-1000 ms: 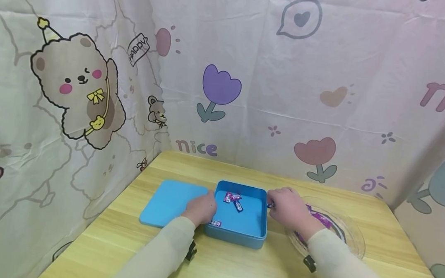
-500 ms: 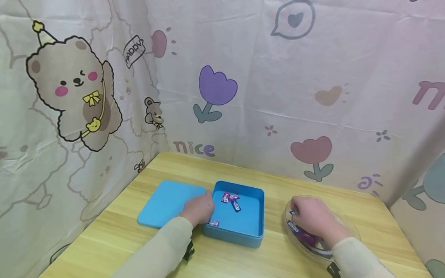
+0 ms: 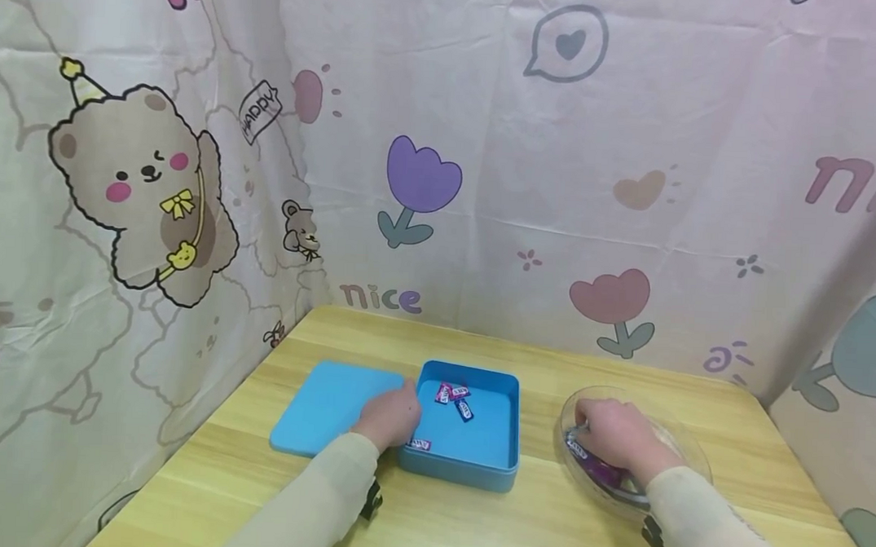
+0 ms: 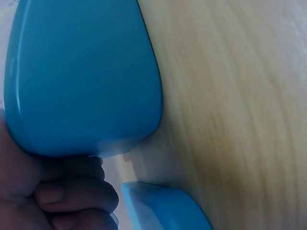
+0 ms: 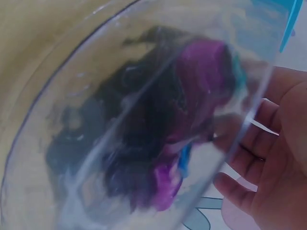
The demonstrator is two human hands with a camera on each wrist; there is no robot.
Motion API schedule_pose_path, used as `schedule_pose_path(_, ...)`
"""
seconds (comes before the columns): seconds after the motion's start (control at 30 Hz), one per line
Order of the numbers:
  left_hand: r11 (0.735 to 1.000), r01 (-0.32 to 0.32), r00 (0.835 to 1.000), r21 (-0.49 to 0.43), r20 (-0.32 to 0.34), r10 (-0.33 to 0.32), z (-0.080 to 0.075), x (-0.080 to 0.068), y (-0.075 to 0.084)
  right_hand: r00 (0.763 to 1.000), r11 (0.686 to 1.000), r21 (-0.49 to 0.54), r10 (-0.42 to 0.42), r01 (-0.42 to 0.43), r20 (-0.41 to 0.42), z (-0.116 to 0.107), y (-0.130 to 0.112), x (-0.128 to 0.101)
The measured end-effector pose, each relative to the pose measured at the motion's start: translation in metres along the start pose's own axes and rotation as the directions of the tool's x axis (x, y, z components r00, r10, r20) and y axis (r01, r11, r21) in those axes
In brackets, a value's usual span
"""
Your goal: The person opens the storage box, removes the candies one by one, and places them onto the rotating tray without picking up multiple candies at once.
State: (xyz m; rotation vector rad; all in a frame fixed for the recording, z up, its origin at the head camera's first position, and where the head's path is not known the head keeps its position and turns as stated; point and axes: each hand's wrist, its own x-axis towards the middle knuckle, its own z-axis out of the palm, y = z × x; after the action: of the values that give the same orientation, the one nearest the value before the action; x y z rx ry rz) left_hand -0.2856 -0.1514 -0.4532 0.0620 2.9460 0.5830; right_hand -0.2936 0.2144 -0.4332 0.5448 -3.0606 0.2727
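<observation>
Head view: a left hand [image 3: 391, 418] rests against the left wall of an open blue box [image 3: 499, 464], seemingly steadying it; four sweets [image 3: 456, 397] lie inside. The right hand [image 3: 614, 436] reaches into a clear bowl [image 3: 683, 447] of sweets; its grip cannot be told. A lid [image 3: 322, 403] lies left on the worktop [image 3: 471, 528].

Left wrist view: curled fingers [image 4: 72, 196] between lid and box.

Right wrist view: blurred purple wrappers [image 5: 192, 81] through the bowl; fingers relaxed.

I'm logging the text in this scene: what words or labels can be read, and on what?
"nice": backdrop cloth, just above the table's far edge.
"HAPPY": speech bubble beside the printed bear.
"ni…": cloth at far right, cut off.
Candy wrappers in the blue box: print too small to read.
</observation>
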Motion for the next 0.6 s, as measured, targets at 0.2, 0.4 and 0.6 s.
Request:
schedule_pose_path(0.2,0.999,0.016,1.0,-0.028,0.008,-0.016,-0.001,0.0,-0.001,0.997,0.998,-0.048,-0.045,0.042,-0.056,0.0,0.0,0.005)
schedule_pose_path(0.4,0.999,0.022,1.0,-0.026,0.007,-0.022,-0.001,0.0,0.0,0.985,0.99,-0.091,-0.12,0.109,-0.125,-0.007,-0.018,0.01)
schedule_pose_path(0.6,0.999,0.023,1.0,-0.026,0.004,-0.023,-0.001,-0.001,0.001,0.966,0.977,-0.113,-0.197,0.18,-0.165,-0.009,-0.046,0.015)
